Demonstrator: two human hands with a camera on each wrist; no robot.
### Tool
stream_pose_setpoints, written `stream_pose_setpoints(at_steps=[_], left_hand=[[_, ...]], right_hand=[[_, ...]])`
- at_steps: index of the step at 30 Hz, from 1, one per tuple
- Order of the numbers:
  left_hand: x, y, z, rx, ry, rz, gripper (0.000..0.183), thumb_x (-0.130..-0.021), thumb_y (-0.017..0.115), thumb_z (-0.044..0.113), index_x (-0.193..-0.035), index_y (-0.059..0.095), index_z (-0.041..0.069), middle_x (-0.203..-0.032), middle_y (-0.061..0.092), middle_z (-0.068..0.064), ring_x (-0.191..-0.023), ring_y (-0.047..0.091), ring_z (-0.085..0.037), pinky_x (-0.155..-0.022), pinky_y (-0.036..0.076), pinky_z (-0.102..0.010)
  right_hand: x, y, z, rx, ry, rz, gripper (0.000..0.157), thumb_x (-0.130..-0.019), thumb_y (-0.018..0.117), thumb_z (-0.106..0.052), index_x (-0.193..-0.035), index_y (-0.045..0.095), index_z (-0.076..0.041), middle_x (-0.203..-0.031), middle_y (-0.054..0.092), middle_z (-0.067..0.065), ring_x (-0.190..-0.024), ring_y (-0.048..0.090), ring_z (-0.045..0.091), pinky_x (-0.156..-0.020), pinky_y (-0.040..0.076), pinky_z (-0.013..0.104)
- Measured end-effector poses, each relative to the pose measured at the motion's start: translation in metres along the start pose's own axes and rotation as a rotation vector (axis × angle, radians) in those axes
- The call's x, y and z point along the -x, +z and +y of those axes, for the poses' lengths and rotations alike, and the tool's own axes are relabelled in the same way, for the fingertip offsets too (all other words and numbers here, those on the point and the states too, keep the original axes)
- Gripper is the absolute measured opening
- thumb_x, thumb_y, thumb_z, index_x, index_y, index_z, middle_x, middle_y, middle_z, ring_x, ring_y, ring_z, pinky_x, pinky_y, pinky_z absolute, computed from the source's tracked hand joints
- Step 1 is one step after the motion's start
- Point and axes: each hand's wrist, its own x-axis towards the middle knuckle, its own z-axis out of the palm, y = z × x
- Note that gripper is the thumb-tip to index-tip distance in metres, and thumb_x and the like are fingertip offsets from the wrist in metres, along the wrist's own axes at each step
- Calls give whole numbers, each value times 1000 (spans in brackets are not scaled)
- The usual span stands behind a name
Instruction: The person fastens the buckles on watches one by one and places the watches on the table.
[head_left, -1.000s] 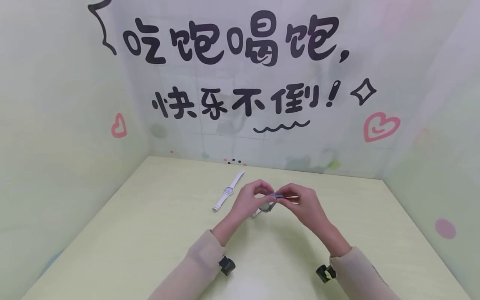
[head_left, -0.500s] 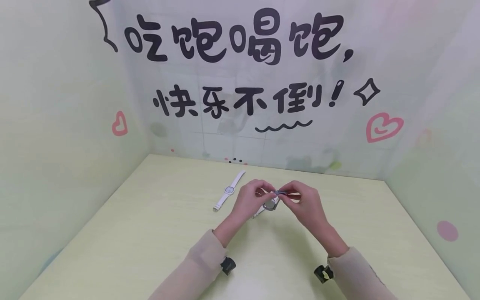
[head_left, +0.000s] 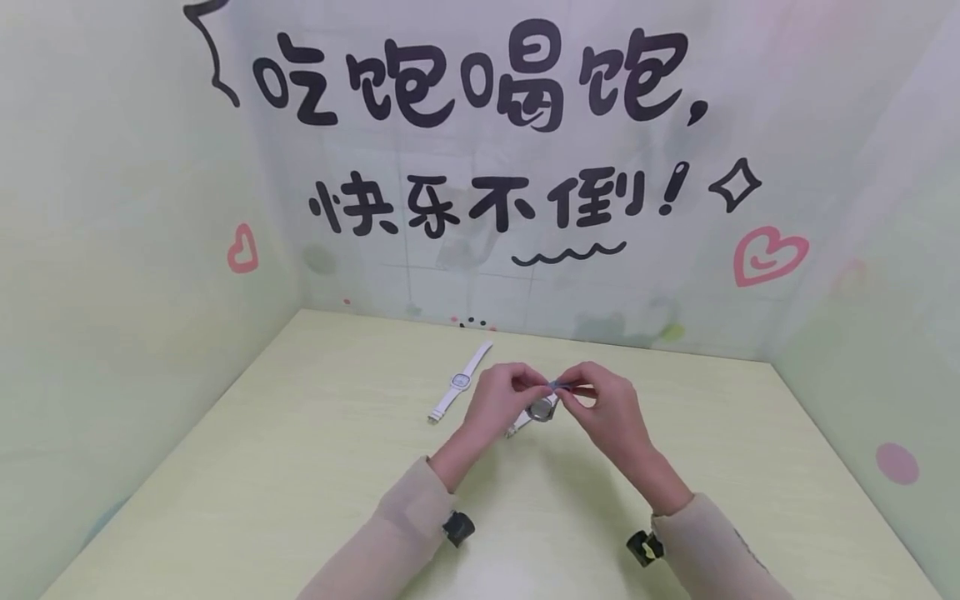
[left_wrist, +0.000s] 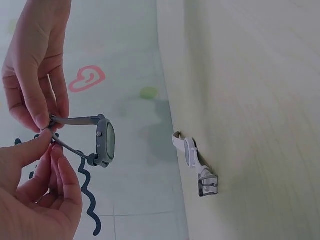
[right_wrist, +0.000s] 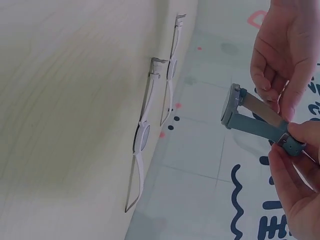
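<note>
From the head view I have both wrists angled inward over the desk [head_left: 315, 467], the left hand [head_left: 498, 403] and right hand [head_left: 611, 413] meeting, fingers of each clamped on the grey-blue watch [right_wrist: 255, 126] where its strap ends meet. Its case hangs below them. One white watch [head_left: 461, 382] lies left, a second white watch [right_wrist: 142, 138] beneath, partly hidden.

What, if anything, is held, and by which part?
A blue-grey watch: the left hand and right hand pinch it at the strap ends, not the case.
</note>
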Motion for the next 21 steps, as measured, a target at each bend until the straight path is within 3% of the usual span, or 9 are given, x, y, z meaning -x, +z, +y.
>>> stream_pose_setpoints(at_steps=[4,7,14,21], left_hand=[[-5,-3,-4,146,-91,-55,17,-92,72,19,-100,75,3,-92,74,-15,-71,60,-8,-76,58,-30],[-8,-4,-5,208,-137,-88,19,-93,69,17,-101,73,-1,-92,72,-19,-70,59,-8,-75,59,-29],[-9,-3,-6,212,-177,-127,19,-94,66,14,-101,72,-3,-95,73,-16,-72,63,-9,-76,60,-26],[-9,-4,-7,165,-190,-125,18,-93,64,14,-99,71,-1,-93,71,-12,-74,60,-11,-74,57,-24]], right_hand=[[-1,0,0,20,-27,-13,18,-81,79,0,-95,69,-6,-89,71,4,-83,73,17,-75,62,30],[-1,1,0,31,-41,-32,20,-81,80,0,-97,69,-6,-91,72,4,-84,73,17,-76,62,31],[-3,2,-2,119,-60,-92,24,-81,82,-12,-104,75,-9,-93,76,1,-82,70,12,-71,58,31],[-3,5,-3,139,-78,-68,19,-79,83,-11,-97,77,-10,-87,76,-1,-78,67,12,-67,55,28]])
